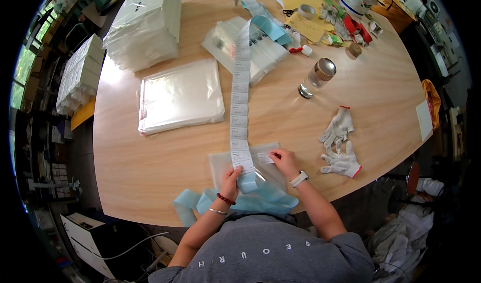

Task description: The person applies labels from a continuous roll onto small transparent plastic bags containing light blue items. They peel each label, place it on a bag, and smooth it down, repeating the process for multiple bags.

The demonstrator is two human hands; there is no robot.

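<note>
The left hand [231, 176] pinches the near end of a long label strip [239, 90] between thumb and fingers, at about six o'clock on the round wooden bench [280, 107]. Held this way, the strip stays taut and flat up toward twelve o'clock, so a label can come off cleanly. The right hand [284, 160], just to its right, presses its fingertips together on a single white label [265, 157], laying it on a clear plastic bag [263, 172] that lies flat directly before the person.

The strip is narrow, with white printed labels in a row on pale blue backing; spent backing [240, 203] curls off the bench edge at six o'clock. A stack of clear bags [180, 95] waits at ten o'clock, a pair of white gloves [340, 145] lies at four o'clock, a glass jar [316, 77] at two o'clock.
</note>
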